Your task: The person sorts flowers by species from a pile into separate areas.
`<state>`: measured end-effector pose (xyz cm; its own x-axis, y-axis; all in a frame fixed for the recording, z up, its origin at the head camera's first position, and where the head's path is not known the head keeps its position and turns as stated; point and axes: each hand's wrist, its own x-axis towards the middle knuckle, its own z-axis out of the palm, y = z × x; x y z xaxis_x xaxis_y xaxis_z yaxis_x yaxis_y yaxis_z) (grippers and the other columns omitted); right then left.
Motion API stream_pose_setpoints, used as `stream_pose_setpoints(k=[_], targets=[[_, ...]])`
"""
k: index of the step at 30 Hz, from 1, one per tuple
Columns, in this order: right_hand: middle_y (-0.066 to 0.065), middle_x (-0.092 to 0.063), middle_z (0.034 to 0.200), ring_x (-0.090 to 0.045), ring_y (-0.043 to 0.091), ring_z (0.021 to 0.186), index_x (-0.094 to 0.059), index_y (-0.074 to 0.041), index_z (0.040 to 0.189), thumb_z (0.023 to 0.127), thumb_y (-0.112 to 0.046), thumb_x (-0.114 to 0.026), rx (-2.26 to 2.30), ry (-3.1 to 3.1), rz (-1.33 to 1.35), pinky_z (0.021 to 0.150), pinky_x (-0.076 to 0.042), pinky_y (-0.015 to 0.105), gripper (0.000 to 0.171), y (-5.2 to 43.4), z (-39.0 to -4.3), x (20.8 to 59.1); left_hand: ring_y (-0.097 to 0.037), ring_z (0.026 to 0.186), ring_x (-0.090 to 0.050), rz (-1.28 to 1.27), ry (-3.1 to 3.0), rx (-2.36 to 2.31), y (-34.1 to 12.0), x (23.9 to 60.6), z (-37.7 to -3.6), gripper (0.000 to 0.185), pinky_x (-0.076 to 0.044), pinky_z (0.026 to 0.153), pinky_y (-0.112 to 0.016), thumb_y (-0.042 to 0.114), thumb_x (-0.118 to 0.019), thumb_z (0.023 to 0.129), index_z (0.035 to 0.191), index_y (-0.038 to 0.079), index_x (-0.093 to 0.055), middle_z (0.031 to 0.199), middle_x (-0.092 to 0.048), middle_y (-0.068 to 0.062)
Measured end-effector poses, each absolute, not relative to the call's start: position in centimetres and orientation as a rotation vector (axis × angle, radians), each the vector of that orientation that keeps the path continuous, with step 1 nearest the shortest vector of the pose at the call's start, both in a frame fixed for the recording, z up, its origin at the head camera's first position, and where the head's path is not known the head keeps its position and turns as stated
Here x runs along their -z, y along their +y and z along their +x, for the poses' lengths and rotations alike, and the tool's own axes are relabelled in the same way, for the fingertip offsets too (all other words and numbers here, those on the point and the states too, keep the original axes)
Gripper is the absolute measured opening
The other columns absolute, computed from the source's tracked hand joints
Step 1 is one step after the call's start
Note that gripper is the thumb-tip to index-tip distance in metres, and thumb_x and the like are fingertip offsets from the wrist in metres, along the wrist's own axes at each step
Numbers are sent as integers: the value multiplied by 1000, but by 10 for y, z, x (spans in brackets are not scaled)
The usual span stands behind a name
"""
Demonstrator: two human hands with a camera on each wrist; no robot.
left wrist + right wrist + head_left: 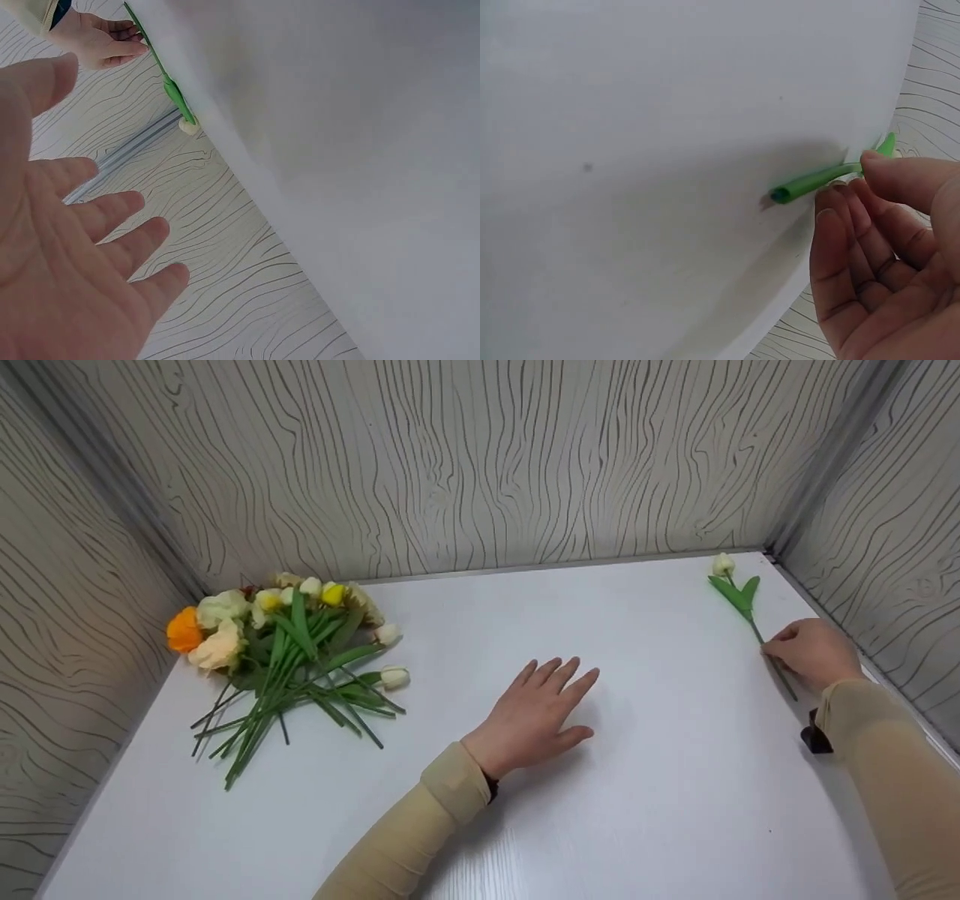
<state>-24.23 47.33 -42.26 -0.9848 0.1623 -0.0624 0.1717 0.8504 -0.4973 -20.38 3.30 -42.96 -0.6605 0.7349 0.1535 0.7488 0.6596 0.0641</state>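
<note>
At the far right of the table, a white tulip (723, 565) with two green leaves lies along the surface, its bloom toward the back wall. My right hand (814, 651) pinches its green stem (810, 184) between thumb and fingers, with the cut end sticking out past the fingertips in the right wrist view. My left hand (534, 712) is spread over the middle of the table, palm down and fingers straight, holding nothing. In the left wrist view its fingers (124, 247) stand apart, and the tulip and right hand show beyond them.
On the left of the white table (525, 615) lies a heap of flowers, with crossing green stems (262, 712), an orange bloom (184, 630), a peach bloom (219, 645) and several white and yellow ones. Wood-grain patterned walls (465, 465) enclose the back and sides.
</note>
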Motion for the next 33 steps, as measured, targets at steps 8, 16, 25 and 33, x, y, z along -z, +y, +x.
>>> stream_pose_setpoints(k=[8, 16, 25, 33], targets=[[20, -68, 101, -58, 28, 83, -66, 7, 114, 103, -32, -58, 895, 3022, 215, 64, -48, 36, 41, 446, -248, 418, -29, 147, -37, -1086, -2826, 240, -9, 426, -218, 72, -26, 121, -50, 48, -60, 103, 162, 19, -32, 162, -37, -10], [19, -66, 118, -59, 31, 103, -66, -1, 121, 104, -40, -58, 978, 2942, 57, 83, -49, 43, 44, 378, -257, 410, -27, 109, -66, -705, -2767, 479, -75, 421, -229, 33, -56, 90, -43, 31, -64, 102, 127, 9, -71, 122, -70, -10], [8, -70, 109, -63, 25, 98, -73, -9, 115, 104, -32, -62, 1003, 2935, -243, 86, -52, 45, 28, 281, -250, 411, -19, 55, -51, -225, -2791, 615, -171, 406, -242, 30, -39, 49, -34, 25, -58, 104, 78, 12, -66, 67, -57, -2], [-7, -70, 96, -62, 14, 87, -76, -18, 108, 101, -29, -66, 925, 2931, -582, 78, -52, 38, 16, 204, -230, 417, -24, 50, -49, 58, -2906, 399, -225, 400, -254, 44, -31, 45, -35, 30, -63, 102, 64, 12, -52, 56, -44, -5]])
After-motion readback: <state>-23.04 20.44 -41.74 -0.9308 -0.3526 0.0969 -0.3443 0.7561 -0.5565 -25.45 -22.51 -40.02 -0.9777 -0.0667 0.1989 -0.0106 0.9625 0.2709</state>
